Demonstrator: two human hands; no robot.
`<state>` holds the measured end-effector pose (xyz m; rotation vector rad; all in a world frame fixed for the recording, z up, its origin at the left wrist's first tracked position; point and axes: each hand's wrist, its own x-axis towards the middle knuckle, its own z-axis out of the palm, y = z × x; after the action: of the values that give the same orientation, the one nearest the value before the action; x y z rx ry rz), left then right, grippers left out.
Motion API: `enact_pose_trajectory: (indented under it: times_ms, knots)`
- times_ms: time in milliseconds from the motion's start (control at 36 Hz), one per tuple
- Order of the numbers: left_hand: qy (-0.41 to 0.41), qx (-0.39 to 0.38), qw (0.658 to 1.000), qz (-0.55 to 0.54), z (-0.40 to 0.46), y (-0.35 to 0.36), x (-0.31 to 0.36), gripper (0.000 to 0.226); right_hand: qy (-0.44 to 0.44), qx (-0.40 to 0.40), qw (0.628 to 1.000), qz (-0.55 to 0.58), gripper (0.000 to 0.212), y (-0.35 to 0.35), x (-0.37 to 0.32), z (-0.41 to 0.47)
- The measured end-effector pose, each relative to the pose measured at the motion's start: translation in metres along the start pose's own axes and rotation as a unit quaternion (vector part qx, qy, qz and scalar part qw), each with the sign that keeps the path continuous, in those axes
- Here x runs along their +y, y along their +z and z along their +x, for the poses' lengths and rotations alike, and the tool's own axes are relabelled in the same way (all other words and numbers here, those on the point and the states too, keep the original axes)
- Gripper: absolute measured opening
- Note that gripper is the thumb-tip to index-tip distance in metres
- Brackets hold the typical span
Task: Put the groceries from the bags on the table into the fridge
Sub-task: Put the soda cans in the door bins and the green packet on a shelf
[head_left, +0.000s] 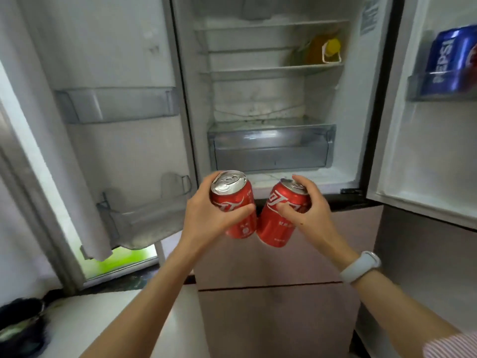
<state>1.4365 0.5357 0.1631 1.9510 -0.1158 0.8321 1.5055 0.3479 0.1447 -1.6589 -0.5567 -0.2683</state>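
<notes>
I stand before the open fridge [268, 104], both of its doors swung wide. My left hand [206, 215] grips a red cola can [233, 202] held upright. My right hand [307, 205] grips a second red cola can [280, 218], tilted a little to the right. The two cans nearly touch at their bases, just below the fridge's bottom shelf. An orange juice bottle with a yellow cap [322, 51] lies on a middle shelf at the right. Blue Pepsi cans [450, 60] stand in the right door's bin.
A clear drawer [271, 148] sits low inside the fridge. The left door holds two bare bins, an upper bin [116, 104] and a lower bin [144, 215]. Pink lower drawer fronts [271, 306] are below my hands. A white counter with a dark object [20, 324] lies at the lower left.
</notes>
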Motion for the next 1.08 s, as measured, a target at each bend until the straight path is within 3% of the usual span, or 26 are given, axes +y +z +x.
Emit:
enact_pose_trajectory:
  times_ms: [139, 278, 389, 611, 806, 889, 1083]
  knots:
    - [0.038, 0.149, 0.987, 0.037, 0.030, -0.020, 0.021, 0.071, -0.045, -0.060, 0.994, 0.079, 0.065, 0.015, -0.018, 0.062]
    - [0.051, 0.302, 0.945, 0.117, 0.039, -0.042, 0.029, 0.076, -0.085, -0.137, 0.975, 0.151, 0.072, 0.048, -0.040, 0.104]
    - [0.011, 0.360, 0.916, 0.176, 0.038, -0.063, 0.022, 0.075, -0.105, -0.171, 0.962, 0.183, 0.077, 0.093, -0.054, 0.123]
    - [-0.088, 0.330, 0.898, 0.278, 0.039, -0.091, -0.007, 0.073, -0.125, -0.259, 0.954, 0.083, 0.075, 0.163, -0.053, 0.132]
    - [-0.148, 0.258, 0.883, 0.364, 0.041, -0.102, -0.037, 0.069, -0.175, -0.344, 0.921, -0.044, 0.051, 0.177, -0.038, 0.134]
    - [-0.170, 0.246, 0.874, 0.383, 0.039, -0.102, -0.050, 0.069, -0.180, -0.367, 0.909, -0.076, 0.049, 0.178, -0.032, 0.133]
    - [-0.198, 0.241, 0.873, 0.374, 0.038, -0.105, -0.061, 0.036, -0.181, -0.381, 0.901, -0.106, 0.035, 0.186, -0.021, 0.135]
